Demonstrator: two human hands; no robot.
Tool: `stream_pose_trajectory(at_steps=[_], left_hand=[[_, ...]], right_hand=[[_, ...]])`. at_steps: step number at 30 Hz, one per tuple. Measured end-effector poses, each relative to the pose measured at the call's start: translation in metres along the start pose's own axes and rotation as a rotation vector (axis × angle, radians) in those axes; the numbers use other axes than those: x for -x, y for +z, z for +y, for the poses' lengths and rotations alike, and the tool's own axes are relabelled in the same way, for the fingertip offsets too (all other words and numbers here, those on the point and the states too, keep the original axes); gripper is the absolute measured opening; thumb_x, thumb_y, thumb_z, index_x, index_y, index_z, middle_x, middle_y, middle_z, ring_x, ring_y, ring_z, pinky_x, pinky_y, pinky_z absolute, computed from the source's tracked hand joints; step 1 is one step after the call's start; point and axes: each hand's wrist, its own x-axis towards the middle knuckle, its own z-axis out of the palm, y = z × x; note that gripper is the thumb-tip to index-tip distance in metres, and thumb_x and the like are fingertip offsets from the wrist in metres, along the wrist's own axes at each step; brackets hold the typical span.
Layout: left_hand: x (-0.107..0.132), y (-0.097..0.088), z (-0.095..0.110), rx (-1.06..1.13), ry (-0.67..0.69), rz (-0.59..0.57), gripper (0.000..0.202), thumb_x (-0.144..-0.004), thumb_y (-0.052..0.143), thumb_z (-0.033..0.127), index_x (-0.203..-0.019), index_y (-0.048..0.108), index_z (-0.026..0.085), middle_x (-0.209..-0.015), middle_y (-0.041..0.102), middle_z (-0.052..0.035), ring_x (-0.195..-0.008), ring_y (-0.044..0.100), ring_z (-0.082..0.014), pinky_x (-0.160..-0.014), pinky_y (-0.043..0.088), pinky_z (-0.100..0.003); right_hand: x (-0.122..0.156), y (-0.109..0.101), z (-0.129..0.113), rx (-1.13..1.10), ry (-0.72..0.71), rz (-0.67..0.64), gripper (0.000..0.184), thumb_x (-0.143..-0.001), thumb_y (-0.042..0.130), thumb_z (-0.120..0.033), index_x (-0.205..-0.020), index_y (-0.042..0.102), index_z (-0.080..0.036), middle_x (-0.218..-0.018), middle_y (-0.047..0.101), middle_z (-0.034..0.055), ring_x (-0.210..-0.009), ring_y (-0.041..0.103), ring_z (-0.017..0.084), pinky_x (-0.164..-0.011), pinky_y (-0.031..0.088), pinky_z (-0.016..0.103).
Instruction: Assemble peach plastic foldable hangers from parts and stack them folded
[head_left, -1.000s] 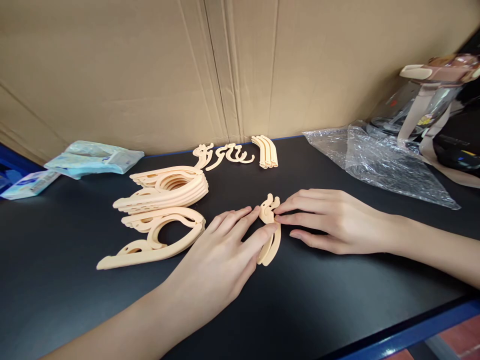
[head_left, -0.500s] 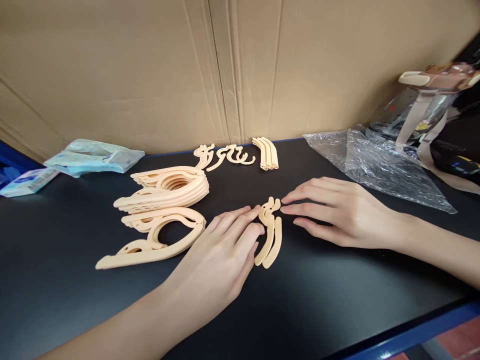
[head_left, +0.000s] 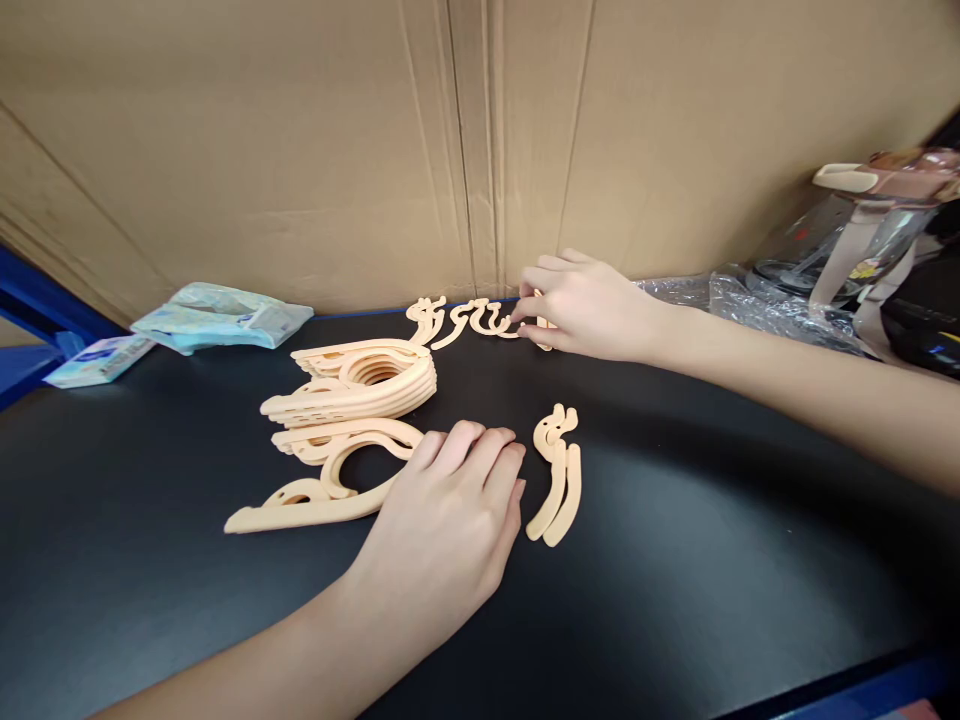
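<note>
On the black tabletop lies a small peach plastic piece, two curved strips joined under a hook-shaped head. My left hand rests palm down just left of it, fingers bent and together, holding nothing. My right hand is stretched to the back of the table, where thumb and fingers pinch a bundle of curved peach strips that the hand mostly hides. A row of peach hooks lies just left of that hand.
A stack of peach hanger halves and more hanger pieces sit left of centre. Blue packets lie at the back left. A crumpled clear plastic bag and a glass jug stand at the right. A cardboard wall closes the back.
My right hand left the small peach piece and reached back to the curved strips. My left hand drew its fingers off the piece, which now lies alone.
</note>
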Motion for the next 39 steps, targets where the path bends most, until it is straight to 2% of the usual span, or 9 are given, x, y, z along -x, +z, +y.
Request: stream_pose_trajectory(at_steps=[3, 7, 13, 16, 20, 23, 28, 34, 39], left_hand=[[0.001, 0.000, 0.000, 0.013, -0.003, -0.015, 0.028, -0.098, 0.043, 0.014, -0.106, 0.069, 0.010, -0.105, 0.073, -0.0101, -0.089, 0.062, -0.0267, -0.070, 0.043, -0.040], [0.002, 0.000, 0.000, 0.024, -0.009, -0.019, 0.025, -0.098, 0.045, 0.016, -0.106, 0.068, 0.010, -0.106, 0.073, -0.0101, -0.090, 0.062, -0.0271, -0.071, 0.044, -0.040], [-0.001, 0.000, 0.000, 0.034, -0.014, -0.045, 0.025, -0.098, 0.046, 0.016, -0.108, 0.068, 0.010, -0.107, 0.073, -0.0098, -0.091, 0.063, -0.0271, -0.071, 0.044, -0.040], [-0.001, 0.000, -0.001, 0.034, -0.013, -0.036, 0.026, -0.098, 0.045, 0.016, -0.108, 0.068, 0.010, -0.106, 0.073, -0.0097, -0.090, 0.063, -0.0272, -0.071, 0.043, -0.040], [0.000, 0.000, 0.000, 0.023, -0.005, -0.032, 0.026, -0.098, 0.044, 0.015, -0.108, 0.068, 0.010, -0.105, 0.073, -0.0099, -0.090, 0.063, -0.0275, -0.071, 0.043, -0.040], [-0.001, 0.001, 0.000, 0.021, -0.011, -0.046, 0.027, -0.099, 0.043, 0.016, -0.109, 0.068, 0.011, -0.106, 0.073, -0.0102, -0.091, 0.063, -0.0279, -0.071, 0.043, -0.041], [-0.001, 0.001, 0.000, 0.018, -0.018, -0.052, 0.028, -0.099, 0.043, 0.017, -0.109, 0.068, 0.011, -0.106, 0.073, -0.0102, -0.091, 0.063, -0.0277, -0.072, 0.043, -0.041], [0.000, 0.000, -0.001, 0.014, -0.008, -0.037, 0.028, -0.099, 0.042, 0.016, -0.108, 0.069, 0.010, -0.106, 0.073, -0.0110, -0.091, 0.063, -0.0280, -0.072, 0.044, -0.041], [-0.001, 0.001, -0.001, 0.030, -0.006, -0.026, 0.029, -0.099, 0.043, 0.017, -0.109, 0.069, 0.009, -0.107, 0.073, -0.0108, -0.092, 0.063, -0.0283, -0.074, 0.044, -0.041]], right_hand=[[-0.021, 0.016, 0.000, -0.016, 0.012, -0.100, 0.025, -0.098, 0.055, -0.025, -0.098, 0.076, -0.012, -0.097, 0.067, 0.0131, -0.090, 0.056, 0.024, -0.078, 0.032, 0.036], [-0.035, 0.029, -0.003, -0.021, -0.002, -0.135, 0.024, -0.095, 0.054, -0.017, -0.089, 0.076, -0.010, -0.091, 0.070, 0.0137, -0.087, 0.057, 0.024, -0.076, 0.029, 0.036], [-0.035, 0.022, 0.004, -0.049, 0.045, -0.113, 0.029, -0.097, 0.050, -0.017, -0.080, 0.073, -0.013, -0.080, 0.070, 0.0086, -0.081, 0.057, 0.021, -0.076, 0.028, 0.035], [-0.020, 0.006, 0.004, -0.117, 0.064, -0.067, 0.026, -0.098, 0.052, -0.020, -0.084, 0.074, -0.015, -0.079, 0.069, 0.0048, -0.081, 0.057, 0.019, -0.077, 0.029, 0.034], [0.017, -0.019, -0.008, -0.207, 0.030, 0.010, 0.026, -0.100, 0.053, -0.027, -0.085, 0.073, -0.018, -0.080, 0.069, 0.0034, -0.077, 0.056, 0.019, -0.075, 0.031, 0.035], [0.049, -0.031, -0.021, -0.196, -0.031, 0.027, 0.029, -0.103, 0.049, -0.027, -0.086, 0.070, -0.019, -0.079, 0.070, 0.0022, -0.076, 0.056, 0.019, -0.075, 0.033, 0.036], [0.090, -0.045, -0.041, -0.206, -0.022, 0.010, 0.032, -0.104, 0.049, -0.029, -0.079, 0.068, -0.019, -0.073, 0.064, 0.0012, -0.072, 0.052, 0.018, -0.077, 0.036, 0.036], [0.117, -0.055, -0.075, -0.433, 0.008, -0.007, 0.029, -0.104, 0.049, -0.025, -0.084, 0.068, -0.020, -0.072, 0.058, -0.0008, -0.070, 0.050, 0.016, -0.079, 0.036, 0.035], [0.121, -0.055, -0.094, -0.438, -0.046, 0.020, 0.034, -0.104, 0.046, -0.018, -0.075, 0.063, -0.018, -0.071, 0.057, -0.0013, -0.066, 0.044, 0.014, -0.078, 0.035, 0.036]])
